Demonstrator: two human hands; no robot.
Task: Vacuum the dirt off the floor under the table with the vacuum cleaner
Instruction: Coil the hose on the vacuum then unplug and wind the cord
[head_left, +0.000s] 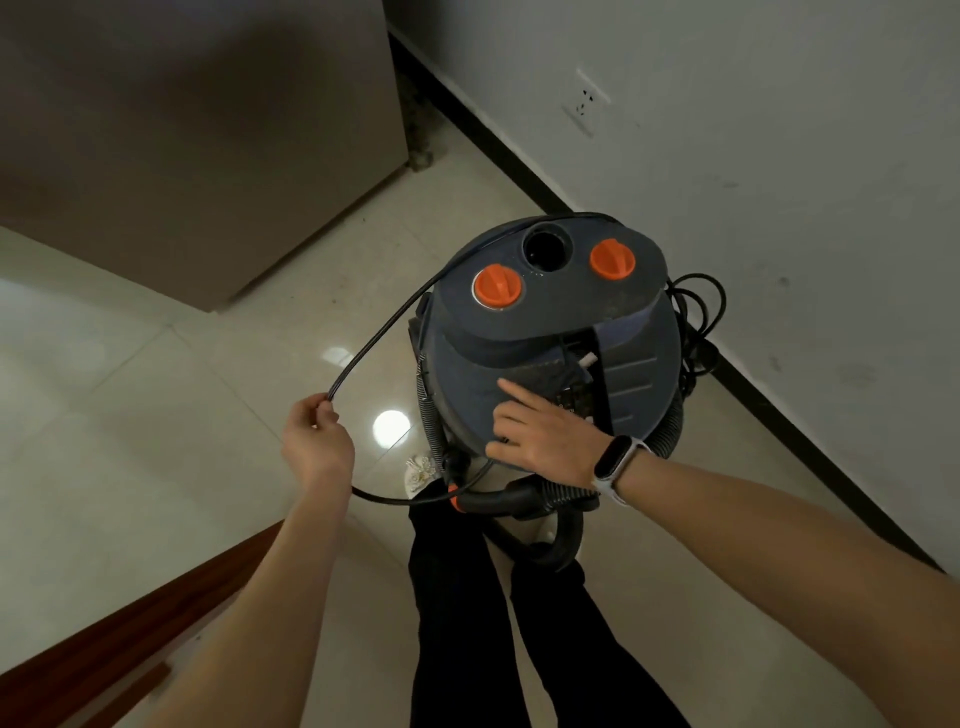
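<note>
Left hand (317, 434) pinching cord (384, 325), right hand (540, 428) flat, open on vacuum (556, 332) — looped over lid, liable to snag, tip it.

Dim, wide-angle view bowed at edges; lamp glare spots the floor (390, 427).

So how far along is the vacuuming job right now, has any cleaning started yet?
No cleaning has started. Done: the person stands at the vacuum cleaner. In hand: the left hand pinches the black power cord, which loops around the machine, while the right hand rests on its body. Left: a wall socket shows nothing plugged in, the hose lies coiled at the base, and the floor is unvacuumed.
</note>
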